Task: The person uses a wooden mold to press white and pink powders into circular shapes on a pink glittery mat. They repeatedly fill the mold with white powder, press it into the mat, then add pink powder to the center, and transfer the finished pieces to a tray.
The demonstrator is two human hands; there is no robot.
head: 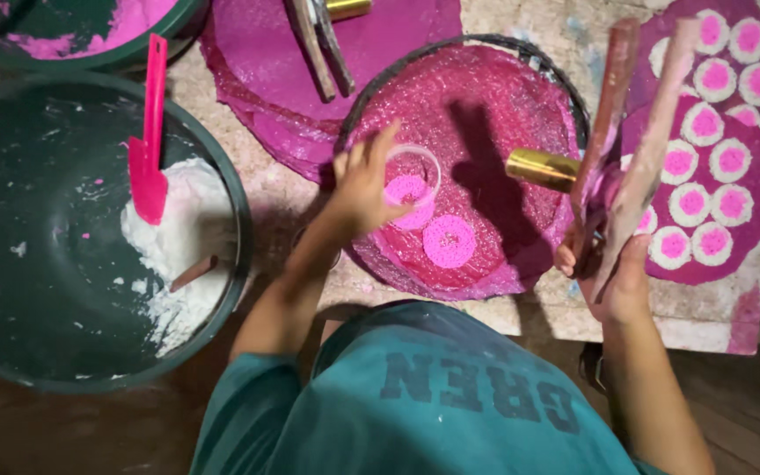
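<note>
Pressing down with my left hand (364, 183), I hold a clear plastic cup (415, 171) mouth-down on the round pink woven tray (485, 97); my fingers curl over the cup's left side and top, closed on it. Under the cup sits a pink lacy disc (408, 190), and a second pink disc (449, 241) lies just beside it, nearer to me. My right hand (613, 277) is clenched around the two wooden handles (635, 132) of a press with a brass cylinder (543, 169), held tilted above the tray's right edge. Far right, pink-and-white discs (705, 176) lie in rows on a pink sheet. Left stands a green basin (230, 189) holding white dough (182, 246) and a pink spatula (149, 149).
</note>
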